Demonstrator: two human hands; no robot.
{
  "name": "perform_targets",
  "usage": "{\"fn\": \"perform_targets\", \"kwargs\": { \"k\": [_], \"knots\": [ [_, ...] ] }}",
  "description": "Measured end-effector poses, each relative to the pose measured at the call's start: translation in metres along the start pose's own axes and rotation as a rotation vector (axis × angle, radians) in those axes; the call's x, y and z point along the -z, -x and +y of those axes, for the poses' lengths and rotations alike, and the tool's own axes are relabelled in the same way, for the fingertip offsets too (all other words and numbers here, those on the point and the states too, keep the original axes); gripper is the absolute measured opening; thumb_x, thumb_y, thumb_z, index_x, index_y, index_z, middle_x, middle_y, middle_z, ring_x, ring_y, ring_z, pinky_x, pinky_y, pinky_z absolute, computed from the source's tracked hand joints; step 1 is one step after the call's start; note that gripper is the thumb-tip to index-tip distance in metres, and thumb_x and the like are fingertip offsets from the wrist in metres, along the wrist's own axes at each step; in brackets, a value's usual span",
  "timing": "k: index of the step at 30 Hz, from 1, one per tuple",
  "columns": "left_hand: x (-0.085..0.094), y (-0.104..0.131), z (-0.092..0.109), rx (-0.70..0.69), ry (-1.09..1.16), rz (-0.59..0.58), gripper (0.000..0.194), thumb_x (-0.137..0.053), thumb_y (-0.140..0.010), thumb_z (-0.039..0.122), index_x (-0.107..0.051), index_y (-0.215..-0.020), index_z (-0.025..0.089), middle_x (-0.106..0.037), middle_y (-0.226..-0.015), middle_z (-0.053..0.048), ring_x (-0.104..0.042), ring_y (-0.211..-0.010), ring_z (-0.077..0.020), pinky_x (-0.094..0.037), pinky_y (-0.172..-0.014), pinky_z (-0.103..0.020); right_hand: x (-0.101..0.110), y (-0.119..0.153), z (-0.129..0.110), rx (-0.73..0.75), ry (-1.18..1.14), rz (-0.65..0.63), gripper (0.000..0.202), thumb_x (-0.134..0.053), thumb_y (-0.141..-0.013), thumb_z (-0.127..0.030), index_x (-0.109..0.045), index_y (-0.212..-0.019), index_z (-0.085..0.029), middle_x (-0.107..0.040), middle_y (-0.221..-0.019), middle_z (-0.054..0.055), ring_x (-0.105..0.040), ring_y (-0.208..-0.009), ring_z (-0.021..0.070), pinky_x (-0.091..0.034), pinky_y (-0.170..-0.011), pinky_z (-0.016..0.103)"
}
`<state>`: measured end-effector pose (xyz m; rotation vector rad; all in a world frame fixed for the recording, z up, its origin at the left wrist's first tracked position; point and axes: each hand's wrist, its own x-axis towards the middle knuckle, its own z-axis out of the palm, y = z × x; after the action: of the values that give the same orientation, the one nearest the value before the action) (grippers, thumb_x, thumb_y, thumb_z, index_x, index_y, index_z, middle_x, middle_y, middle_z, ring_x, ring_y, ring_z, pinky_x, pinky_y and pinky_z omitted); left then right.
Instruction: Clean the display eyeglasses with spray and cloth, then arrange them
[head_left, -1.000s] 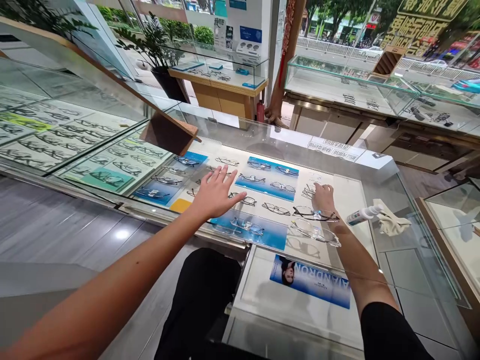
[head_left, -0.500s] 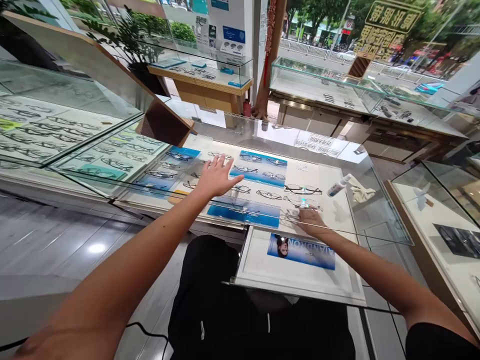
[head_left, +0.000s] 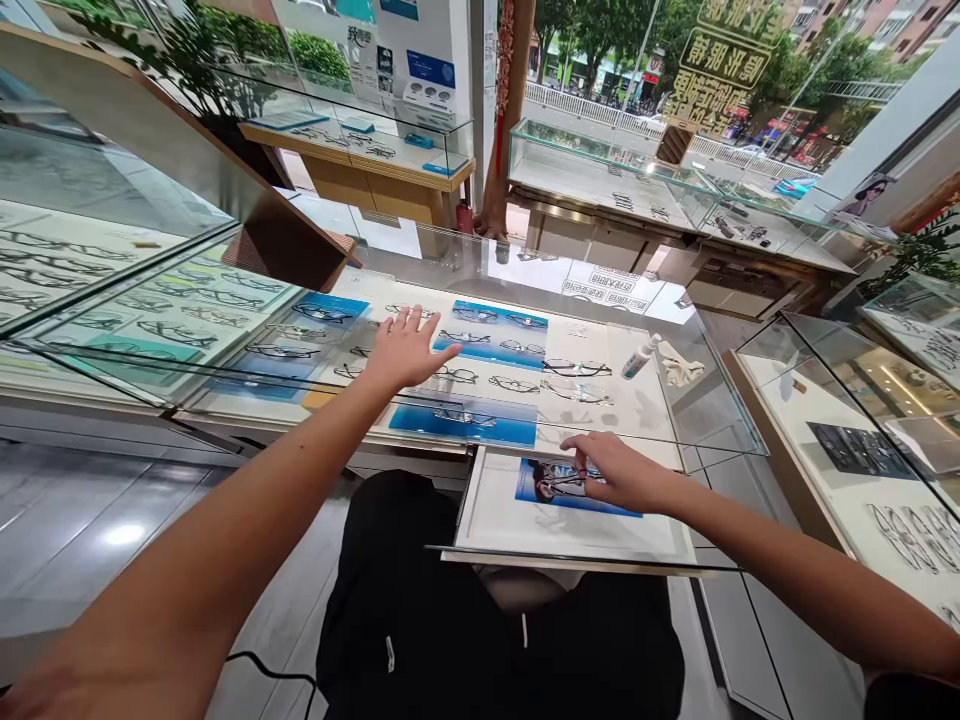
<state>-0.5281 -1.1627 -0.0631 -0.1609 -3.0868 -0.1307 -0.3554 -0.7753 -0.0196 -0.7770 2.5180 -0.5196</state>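
My left hand (head_left: 407, 348) lies with fingers spread on the glass top (head_left: 330, 222) of the display case, above rows of eyeglasses. My right hand (head_left: 611, 470) is over the pulled-out white drawer (head_left: 495, 525), its thumb and fingers closed on a pair of eyeglasses (head_left: 559, 482). Behind that pair is a blue printed card (head_left: 630, 508) lying in the drawer. Under the glass, dark-framed eyeglasses (head_left: 576, 368) and a thin-rimmed pair (head_left: 577, 391) rest on the white base. Other pairs lie on blue cards (head_left: 491, 345).
A white bottle (head_left: 640, 357) and a pale cloth (head_left: 681, 368) are at the case's right end. A tilted wood-edged panel (head_left: 187, 130) stands at left. More glass cases (head_left: 585, 180) line the window, and another (head_left: 795, 400) is at right.
My right hand has come out from under the glass, back toward me over the drawer, with a pair of eyeglasses in it. My left hand stays spread on the glass. The view has shifted right.
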Motion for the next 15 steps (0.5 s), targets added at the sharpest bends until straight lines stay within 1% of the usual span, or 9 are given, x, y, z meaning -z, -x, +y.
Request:
{"fn": "perform_targets", "kwargs": {
  "k": [2,4,6,7,9,11,13,15],
  "knots": [
    [0.0,0.0,0.0,-0.002,0.002,-0.001,0.102,-0.018,-0.095,0.085,-0.02,-0.172,0.019,-0.011,-0.179,-0.017,-0.01,-0.166,-0.0373,-0.014,-0.13,-0.056,0.018,0.011,-0.011,0.047,-0.042,0.034,0.053,-0.061,-0.093,-0.02,-0.052,-0.145,-0.029,-0.069,-0.119,0.009,-0.059,-0.123,0.0304,-0.049,-0.105,0.046],
    [0.0,0.0,-0.001,-0.006,0.002,0.007,0.102,-0.017,-0.095,0.086,-0.02,-0.172,0.02,-0.012,-0.179,-0.017,-0.009,-0.166,-0.0371,-0.014,-0.13,-0.056,0.039,0.019,-0.02,0.11,-0.037,0.116,0.051,-0.06,-0.095,-0.024,-0.052,-0.145,-0.033,-0.069,-0.119,0.008,-0.059,-0.124,0.0303,-0.049,-0.106,0.046],
    [-0.001,0.0,-0.001,-0.009,0.0,0.017,0.103,-0.017,-0.094,0.086,-0.02,-0.172,0.02,-0.012,-0.179,-0.016,-0.01,-0.166,-0.0371,-0.014,-0.131,-0.056,0.065,0.018,-0.026,0.149,0.026,0.221,0.047,-0.06,-0.097,-0.027,-0.054,-0.143,-0.035,-0.07,-0.118,0.007,-0.06,-0.122,0.0321,-0.048,-0.106,0.049],
    [-0.001,0.0,-0.002,-0.01,-0.002,0.018,0.103,-0.017,-0.094,0.086,-0.02,-0.172,0.019,-0.012,-0.179,-0.015,-0.01,-0.166,-0.0371,-0.014,-0.131,-0.056,0.079,0.012,-0.027,0.156,0.074,0.269,0.045,-0.059,-0.097,-0.029,-0.054,-0.142,-0.034,-0.07,-0.118,0.007,-0.06,-0.122,0.0332,-0.048,-0.106,0.05],
    [-0.001,0.0,-0.002,-0.009,-0.005,0.018,0.103,-0.016,-0.094,0.086,-0.02,-0.172,0.019,-0.012,-0.179,-0.015,-0.01,-0.166,-0.0372,-0.014,-0.131,-0.056,0.105,-0.008,-0.025,0.147,0.194,0.356,0.045,-0.058,-0.098,-0.031,-0.054,-0.143,-0.031,-0.07,-0.116,0.008,-0.06,-0.121,0.035,-0.047,-0.105,0.051],
    [0.0,0.001,-0.002,-0.008,-0.006,0.016,0.103,-0.016,-0.094,0.086,-0.02,-0.172,0.019,-0.013,-0.179,-0.016,-0.01,-0.166,-0.0372,-0.014,-0.13,-0.056,0.126,-0.04,-0.017,0.131,0.314,0.405,0.045,-0.058,-0.097,-0.027,-0.055,-0.142,-0.026,-0.071,-0.113,0.008,-0.06,-0.118,0.0354,-0.045,-0.105,0.051],
    [0.0,0.001,-0.002,-0.006,-0.004,0.016,0.102,-0.017,-0.094,0.086,-0.021,-0.172,0.02,-0.013,-0.179,-0.016,-0.011,-0.166,-0.0371,-0.015,-0.13,-0.056,0.138,-0.076,-0.005,0.097,0.398,0.436,0.046,-0.059,-0.093,-0.021,-0.056,-0.14,-0.022,-0.072,-0.109,0.008,-0.061,-0.114,0.0346,-0.043,-0.106,0.05],
    [0.0,0.001,-0.002,-0.006,-0.004,0.021,0.102,-0.018,-0.094,0.086,-0.021,-0.172,0.021,-0.013,-0.179,-0.015,-0.012,-0.166,-0.0369,-0.015,-0.13,-0.055,0.143,-0.11,0.011,0.045,0.458,0.447,0.048,-0.06,-0.09,-0.018,-0.056,-0.138,-0.017,-0.074,-0.107,0.01,-0.06,-0.114,0.0352,-0.04,-0.107,0.051]
  ]
}}
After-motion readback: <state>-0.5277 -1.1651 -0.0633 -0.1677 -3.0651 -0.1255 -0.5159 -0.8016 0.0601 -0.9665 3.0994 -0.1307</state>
